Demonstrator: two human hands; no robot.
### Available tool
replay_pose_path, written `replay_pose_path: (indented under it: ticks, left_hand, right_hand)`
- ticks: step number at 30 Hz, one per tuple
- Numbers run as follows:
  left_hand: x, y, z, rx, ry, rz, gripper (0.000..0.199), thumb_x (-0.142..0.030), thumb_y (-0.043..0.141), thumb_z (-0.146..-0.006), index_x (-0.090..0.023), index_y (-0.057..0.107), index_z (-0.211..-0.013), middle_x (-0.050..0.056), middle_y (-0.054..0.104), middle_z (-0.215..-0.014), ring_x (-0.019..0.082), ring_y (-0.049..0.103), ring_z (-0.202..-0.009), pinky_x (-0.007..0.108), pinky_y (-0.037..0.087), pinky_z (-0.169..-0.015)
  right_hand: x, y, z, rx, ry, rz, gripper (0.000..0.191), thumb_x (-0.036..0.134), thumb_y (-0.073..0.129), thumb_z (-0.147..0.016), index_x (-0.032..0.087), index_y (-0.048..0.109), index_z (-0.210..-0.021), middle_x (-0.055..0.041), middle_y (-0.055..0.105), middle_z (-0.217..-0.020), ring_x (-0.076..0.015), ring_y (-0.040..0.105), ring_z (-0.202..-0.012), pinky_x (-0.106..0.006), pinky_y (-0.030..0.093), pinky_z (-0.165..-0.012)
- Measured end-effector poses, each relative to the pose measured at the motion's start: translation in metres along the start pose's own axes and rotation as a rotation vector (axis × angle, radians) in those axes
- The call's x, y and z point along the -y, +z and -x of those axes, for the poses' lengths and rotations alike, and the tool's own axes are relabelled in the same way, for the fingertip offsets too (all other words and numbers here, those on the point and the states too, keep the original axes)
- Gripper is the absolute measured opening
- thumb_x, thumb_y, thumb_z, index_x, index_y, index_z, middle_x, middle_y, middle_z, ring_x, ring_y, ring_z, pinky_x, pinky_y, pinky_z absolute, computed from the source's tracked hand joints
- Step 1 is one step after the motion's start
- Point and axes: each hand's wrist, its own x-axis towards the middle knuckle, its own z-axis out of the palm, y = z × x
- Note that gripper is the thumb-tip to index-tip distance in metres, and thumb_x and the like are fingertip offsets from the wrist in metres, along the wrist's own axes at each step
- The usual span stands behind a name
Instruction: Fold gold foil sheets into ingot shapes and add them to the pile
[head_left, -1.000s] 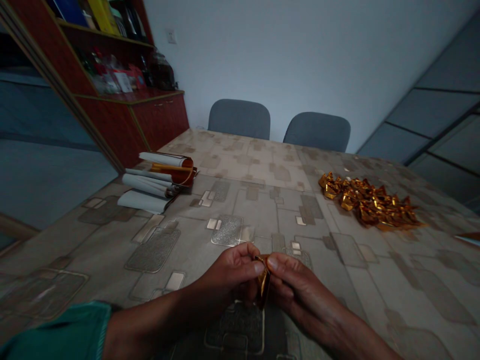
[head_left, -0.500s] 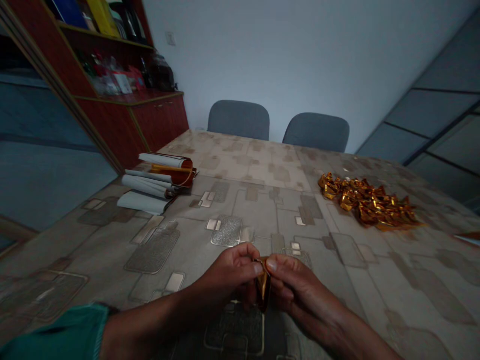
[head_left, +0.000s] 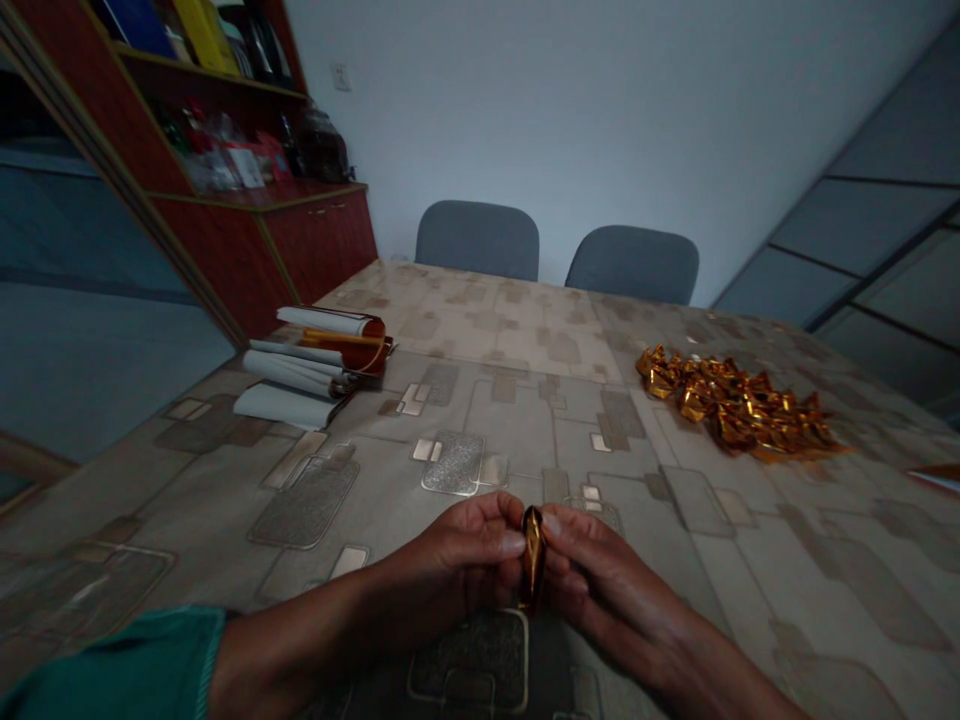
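A small piece of folded gold foil paper (head_left: pixel 533 560) is held upright between both hands, above the near part of the table. My left hand (head_left: pixel 480 550) pinches its left side, the thumb lying across near the top edge. On the other side my right hand (head_left: pixel 589 560) grips it between thumb and fingers. The foil is narrow, with a slit-like opening facing me; its lower end is partly hidden by the fingers. To the right on the table lies a pile of folded gold foil pieces (head_left: pixel 739 405).
At the left of the table (head_left: pixel 525 340) lie curled foil sheets with white backs (head_left: pixel 300 370). Another sheet (head_left: pixel 937 475) shows at the right edge. Two grey chairs (head_left: pixel 478 238) stand behind the table, with a red-brown cabinet (head_left: pixel 319 240) at the back left.
The foil piece has turned more upright, and its opening now faces me. My left thumb has shifted slightly along its edge. The pile and the sheets have not moved.
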Motion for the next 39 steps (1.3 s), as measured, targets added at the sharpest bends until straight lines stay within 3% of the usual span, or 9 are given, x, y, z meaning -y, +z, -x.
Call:
replay_pose_path:
  ticks: [7, 11, 15, 22, 29, 34, 39]
  left_hand:
    - [0.003, -0.001, -0.001, -0.003, 0.037, 0.047, 0.021, -0.025, 0.079, -0.084, -0.016, 0.063, -0.094, 0.004, 0.07, -0.086, 0.012, 0.067, -0.072, 0.02, 0.049, -0.064]
    - [0.002, 0.001, 0.001, -0.05, 0.024, 0.022, 0.025, -0.027, 0.081, -0.081, -0.017, 0.061, -0.093, 0.002, 0.066, -0.082, 0.01, 0.063, -0.069, 0.021, 0.048, -0.063]
    - [0.002, 0.004, 0.002, -0.09, 0.015, -0.038, 0.031, -0.033, 0.082, -0.08, -0.019, 0.056, -0.091, -0.001, 0.063, -0.074, 0.009, 0.057, -0.059, 0.019, 0.044, -0.057]
    - [0.007, 0.009, -0.003, -0.133, 0.132, -0.112, 0.032, -0.04, 0.079, -0.081, -0.02, 0.054, -0.083, -0.008, 0.054, -0.051, 0.006, 0.04, -0.039, 0.018, 0.039, -0.043]
    - [0.008, 0.006, -0.003, -0.108, 0.119, -0.138, 0.033, -0.043, 0.077, -0.082, -0.02, 0.054, -0.084, -0.005, 0.058, -0.054, 0.007, 0.046, -0.041, 0.02, 0.042, -0.047]
    - [0.008, 0.004, -0.005, -0.14, 0.112, -0.16, 0.035, -0.045, 0.078, -0.081, -0.019, 0.054, -0.084, -0.003, 0.063, -0.06, 0.006, 0.046, -0.04, 0.018, 0.036, -0.043]
    - [0.006, 0.003, -0.004, -0.147, 0.05, -0.098, 0.034, -0.04, 0.079, -0.081, -0.019, 0.055, -0.089, -0.001, 0.065, -0.07, 0.008, 0.057, -0.052, 0.018, 0.04, -0.049]
  right_hand:
    - [-0.003, -0.004, -0.001, 0.034, 0.024, -0.007, 0.042, 0.044, 0.081, -0.083, 0.017, 0.055, -0.064, 0.0081, 0.039, -0.053, -0.0056, 0.028, -0.049, -0.017, 0.028, -0.048]
    - [-0.001, -0.001, 0.0, -0.017, -0.004, 0.064, 0.046, 0.046, 0.082, -0.082, 0.017, 0.053, -0.061, 0.008, 0.038, -0.052, -0.0062, 0.027, -0.05, -0.019, 0.026, -0.048]
    - [-0.002, 0.0, 0.002, -0.028, -0.02, 0.11, 0.048, 0.047, 0.08, -0.082, 0.018, 0.05, -0.058, 0.0079, 0.038, -0.051, -0.0068, 0.029, -0.049, -0.021, 0.024, -0.047]
    - [-0.002, 0.0, 0.001, -0.045, 0.007, 0.094, 0.049, 0.047, 0.083, -0.078, 0.019, 0.05, -0.058, 0.0082, 0.038, -0.051, -0.0069, 0.029, -0.049, -0.022, 0.025, -0.05]
    - [-0.001, 0.003, 0.002, -0.032, -0.02, 0.139, 0.051, 0.05, 0.08, -0.081, 0.019, 0.049, -0.056, 0.0082, 0.038, -0.049, -0.0074, 0.029, -0.048, -0.023, 0.023, -0.049]
    - [-0.001, 0.001, 0.001, -0.04, -0.011, 0.116, 0.049, 0.049, 0.081, -0.08, 0.019, 0.05, -0.057, 0.0082, 0.038, -0.051, -0.0074, 0.029, -0.049, -0.023, 0.026, -0.05]
    - [0.0, 0.001, -0.001, -0.078, -0.008, 0.051, 0.044, 0.045, 0.087, -0.073, 0.017, 0.055, -0.062, 0.0087, 0.039, -0.052, -0.0064, 0.027, -0.049, -0.021, 0.024, -0.049]
